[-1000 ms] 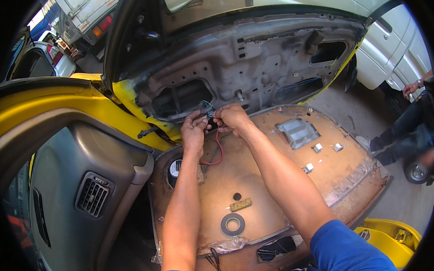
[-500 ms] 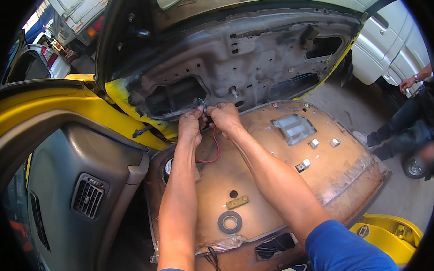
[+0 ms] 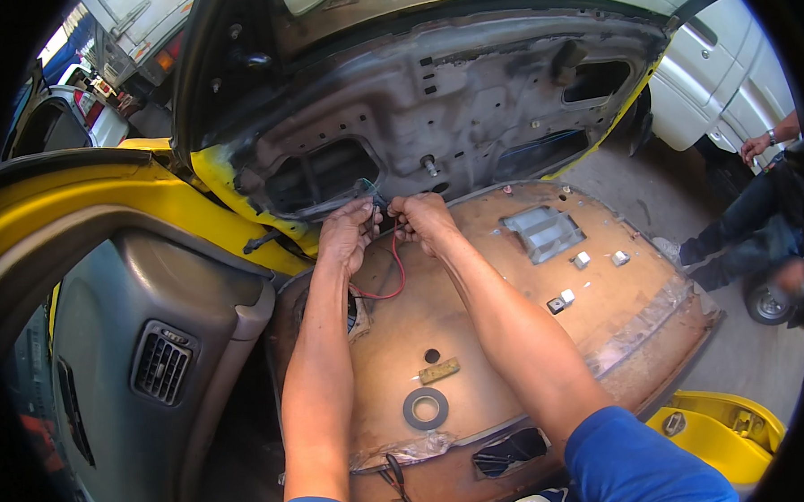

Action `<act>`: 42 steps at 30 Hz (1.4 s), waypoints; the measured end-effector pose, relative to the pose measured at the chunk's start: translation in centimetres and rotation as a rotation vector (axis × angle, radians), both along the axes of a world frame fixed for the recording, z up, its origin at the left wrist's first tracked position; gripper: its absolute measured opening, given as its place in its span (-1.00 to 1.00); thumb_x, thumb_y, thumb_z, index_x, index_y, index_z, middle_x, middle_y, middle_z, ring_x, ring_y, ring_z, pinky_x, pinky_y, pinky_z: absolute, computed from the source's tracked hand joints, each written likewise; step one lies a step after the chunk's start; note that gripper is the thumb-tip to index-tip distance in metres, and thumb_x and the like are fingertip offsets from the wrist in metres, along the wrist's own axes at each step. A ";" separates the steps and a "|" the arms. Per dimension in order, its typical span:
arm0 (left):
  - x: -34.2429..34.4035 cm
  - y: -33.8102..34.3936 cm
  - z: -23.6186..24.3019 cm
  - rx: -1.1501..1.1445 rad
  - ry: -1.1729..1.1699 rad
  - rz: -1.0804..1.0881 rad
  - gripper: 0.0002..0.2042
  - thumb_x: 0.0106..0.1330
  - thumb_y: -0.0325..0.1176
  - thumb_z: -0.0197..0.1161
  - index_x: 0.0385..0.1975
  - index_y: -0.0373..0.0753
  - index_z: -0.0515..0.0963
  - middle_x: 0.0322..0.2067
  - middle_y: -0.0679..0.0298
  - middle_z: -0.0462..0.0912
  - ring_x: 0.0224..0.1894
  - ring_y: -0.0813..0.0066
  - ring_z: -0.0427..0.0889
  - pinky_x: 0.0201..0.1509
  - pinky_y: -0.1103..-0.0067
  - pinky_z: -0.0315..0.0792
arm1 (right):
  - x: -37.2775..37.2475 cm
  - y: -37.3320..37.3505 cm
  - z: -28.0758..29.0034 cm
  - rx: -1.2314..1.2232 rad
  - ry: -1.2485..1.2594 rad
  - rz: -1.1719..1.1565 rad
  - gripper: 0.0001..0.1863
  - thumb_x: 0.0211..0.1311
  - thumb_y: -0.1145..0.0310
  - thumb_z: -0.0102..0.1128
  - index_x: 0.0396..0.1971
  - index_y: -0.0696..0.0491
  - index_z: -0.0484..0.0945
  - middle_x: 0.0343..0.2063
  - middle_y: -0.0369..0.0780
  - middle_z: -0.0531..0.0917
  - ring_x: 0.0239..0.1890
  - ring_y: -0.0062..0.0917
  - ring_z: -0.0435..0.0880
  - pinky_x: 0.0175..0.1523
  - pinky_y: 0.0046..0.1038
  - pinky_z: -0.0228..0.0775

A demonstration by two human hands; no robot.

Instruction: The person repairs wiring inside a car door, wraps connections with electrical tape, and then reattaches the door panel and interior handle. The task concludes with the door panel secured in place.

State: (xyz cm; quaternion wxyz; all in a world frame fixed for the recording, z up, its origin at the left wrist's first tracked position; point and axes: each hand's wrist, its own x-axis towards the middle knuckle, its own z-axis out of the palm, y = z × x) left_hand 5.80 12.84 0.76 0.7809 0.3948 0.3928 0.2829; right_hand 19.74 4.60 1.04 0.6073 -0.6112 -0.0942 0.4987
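Observation:
My left hand [image 3: 349,231] pinches a bundle of thin wires [image 3: 370,191] beside an opening in the stripped car door shell [image 3: 468,127]. Close to its right, my right hand [image 3: 423,221] is closed with its fingertips on the red wire [image 3: 401,267], which loops down toward a round part on the brown door trim panel [image 3: 504,327]. The wire ends between my fingers are too small to make out. Below my hands, a roll of dark tape [image 3: 440,410] and a small yellowish block [image 3: 439,370] lie on the panel.
A pair of pliers [image 3: 397,484] rests at the panel's near edge. White clips [image 3: 582,260] and a grey plastic piece [image 3: 545,234] are on its right half. The dashboard [image 3: 124,353] stands at left. Another person [image 3: 751,222] is at far right, beside a white vehicle [image 3: 717,76].
My hands have drawn slightly apart. The left one has shifted a little left, and the view has moved slightly. More of the round part on the panel shows beside my left forearm.

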 end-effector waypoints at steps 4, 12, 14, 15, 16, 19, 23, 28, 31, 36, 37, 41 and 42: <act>-0.5 0.4 0.0 -0.035 -0.006 -0.050 -0.75 0.54 -0.46 0.24 0.15 -0.29 0.64 -0.29 0.37 0.66 -0.32 0.62 0.57 -0.31 0.65 0.48 | 0.1 0.2 -0.1 -0.051 0.051 0.073 -0.88 0.13 0.45 0.38 -0.51 0.13 0.61 -0.55 -0.32 0.49 -0.56 -0.58 0.43 -0.35 -0.38 0.58; -1.1 0.7 0.9 0.036 0.171 -0.169 -0.66 0.57 -0.43 0.21 0.29 -0.18 0.60 -0.31 0.44 0.58 -0.43 0.70 0.40 -0.44 0.74 0.35 | -0.1 2.2 -0.2 -0.097 0.119 0.219 -0.88 0.18 0.49 0.41 -0.48 0.12 0.61 -0.57 -0.35 0.47 -0.56 -0.60 0.46 -0.26 -0.35 0.67; -1.2 0.7 1.2 0.086 0.202 -0.177 -0.65 0.56 -0.41 0.23 0.30 -0.18 0.59 -0.33 0.44 0.60 -0.43 0.70 0.44 -0.45 0.75 0.37 | -0.2 2.3 -0.3 -0.101 0.060 0.216 -0.86 0.19 0.45 0.43 -0.47 0.11 0.61 -0.58 -0.36 0.47 -0.56 -0.61 0.46 -0.26 -0.36 0.66; -1.2 0.6 1.2 0.111 0.222 -0.172 -0.64 0.55 -0.41 0.24 0.31 -0.18 0.58 -0.33 0.44 0.61 -0.44 0.71 0.46 -0.45 0.75 0.38 | -0.3 2.3 -0.5 -0.105 0.020 0.205 -0.85 0.20 0.44 0.44 -0.46 0.11 0.62 -0.58 -0.36 0.47 -0.56 -0.61 0.46 -0.26 -0.36 0.65; -1.1 0.4 1.2 0.155 0.221 -0.141 -0.62 0.54 -0.42 0.25 0.32 -0.19 0.57 -0.33 0.44 0.63 -0.43 0.70 0.50 -0.45 0.75 0.39 | -0.4 2.2 -0.7 -0.093 -0.020 0.173 -0.84 0.21 0.42 0.45 -0.45 0.11 0.62 -0.57 -0.36 0.51 -0.55 -0.61 0.49 -0.28 -0.37 0.63; -0.6 -0.8 0.5 0.307 0.232 -0.035 -0.58 0.49 -0.47 0.28 0.34 -0.24 0.53 -0.33 0.40 0.67 -0.42 0.67 0.60 -0.45 0.73 0.42 | -0.7 2.1 -1.4 -0.053 -0.168 0.095 -0.83 0.22 0.38 0.49 -0.42 0.10 0.65 -0.53 -0.33 0.62 -0.50 -0.61 0.57 -0.34 -0.41 0.57; 0.1 -2.5 -0.5 0.367 0.185 0.124 -0.56 0.44 -0.53 0.30 0.32 -0.34 0.50 -0.23 0.27 0.75 -0.39 0.61 0.67 -0.43 0.69 0.45 | -0.4 2.6 -2.1 -0.075 -0.346 0.112 -0.87 0.26 0.40 0.46 -0.37 0.11 0.68 -0.46 -0.28 0.73 -0.44 -0.59 0.66 -0.39 -0.45 0.52; 0.6 -3.1 -0.9 0.275 0.068 0.230 -0.57 0.40 -0.54 0.33 0.26 -0.38 0.49 -0.08 0.15 0.76 -0.36 0.57 0.70 -0.40 0.68 0.47 | 0.5 2.3 -1.9 0.013 -0.379 0.152 -0.93 0.31 0.44 0.38 -0.32 0.12 0.71 -0.44 -0.29 0.74 -0.45 -0.60 0.64 -0.38 -0.51 0.50; 0.7 -3.0 -1.0 0.232 0.024 0.253 -0.63 0.38 -0.55 0.35 0.17 -0.37 0.51 -0.07 0.15 0.75 -0.36 0.55 0.71 -0.39 0.68 0.47 | 1.1 1.7 -1.5 0.054 -0.239 0.161 -0.91 0.32 0.44 0.37 -0.25 0.12 0.74 -0.41 -0.30 0.73 -0.45 -0.63 0.62 -0.37 -0.53 0.50; 0.8 -3.1 -1.7 0.186 0.037 0.282 -0.77 0.38 -0.55 0.37 -0.01 -0.29 0.57 -0.20 0.26 0.72 -0.36 0.54 0.71 -0.38 0.67 0.48 | 1.2 1.2 -1.6 0.043 -0.384 0.161 -0.82 0.37 0.46 0.31 -0.09 0.12 0.75 -0.38 -0.33 0.72 -0.41 -0.65 0.61 -0.34 -0.53 0.54; 0.7 -3.1 -1.8 0.181 0.025 0.280 -0.78 0.38 -0.55 0.36 -0.03 -0.28 0.57 -0.22 0.28 0.71 -0.36 0.54 0.70 -0.38 0.67 0.48 | 1.1 1.0 -1.7 0.059 -0.313 0.170 -0.81 0.35 0.48 0.29 -0.10 0.14 0.75 -0.38 -0.31 0.73 -0.43 -0.62 0.63 -0.34 -0.50 0.54; 0.5 -2.7 -2.2 0.186 -0.013 0.276 -0.82 0.39 -0.55 0.36 -0.07 -0.25 0.59 -0.26 0.32 0.69 -0.38 0.54 0.69 -0.36 0.67 0.49 | 1.0 -1.3 -1.6 0.052 -0.233 0.154 -0.80 0.28 0.52 0.25 -0.18 0.17 0.79 -0.37 -0.21 0.80 -0.43 -0.50 0.70 -0.28 -0.41 0.57; 0.4 -2.6 -2.3 0.191 -0.018 0.278 -0.83 0.40 -0.55 0.36 -0.07 -0.25 0.59 -0.26 0.32 0.69 -0.38 0.55 0.69 -0.36 0.67 0.49 | 0.9 -1.9 -1.4 0.002 -0.264 0.132 -0.80 0.27 0.52 0.24 -0.20 0.18 0.80 -0.37 -0.19 0.81 -0.41 -0.48 0.72 -0.26 -0.40 0.58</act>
